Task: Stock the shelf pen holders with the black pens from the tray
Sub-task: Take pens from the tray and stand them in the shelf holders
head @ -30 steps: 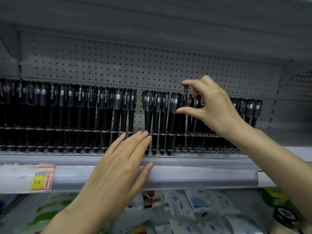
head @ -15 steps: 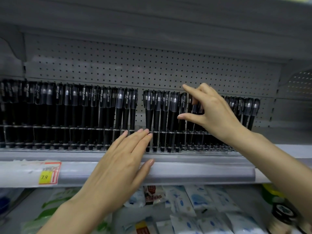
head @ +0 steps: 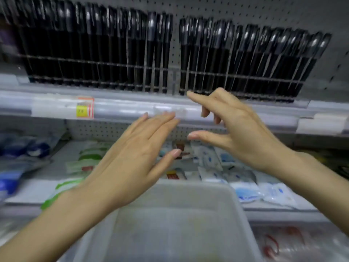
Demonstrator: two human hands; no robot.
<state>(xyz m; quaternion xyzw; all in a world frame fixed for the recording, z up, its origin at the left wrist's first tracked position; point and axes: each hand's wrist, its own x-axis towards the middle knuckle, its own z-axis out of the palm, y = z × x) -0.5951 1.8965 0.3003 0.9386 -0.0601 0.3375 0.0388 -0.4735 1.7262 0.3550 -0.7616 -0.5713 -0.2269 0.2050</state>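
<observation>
head | your left hand [head: 132, 157] and right hand [head: 239, 133] hang above tray [head: 198, 187], fingers [head: 151, 127] released, grasping nothing | black pens [head: 219, 53] packed in shelf pen holders [head: 245, 76] | tray looks empty, blurred | stocking likely near done

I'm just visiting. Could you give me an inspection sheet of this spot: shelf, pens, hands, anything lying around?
Surface: grey shelf rail with a yellow price tag.
Job's things: black pens upright in wire pen holders, two groups with a gap between; translucent tray below, no pens made out in it, blurred.
Clutter: nothing seen.
Hands: left hand flat, empty; right hand with forefinger and thumb spread, empty.
Cables: nothing seen.
Surroundings: pegboard behind; white and blue packets on the lower shelf.
</observation>
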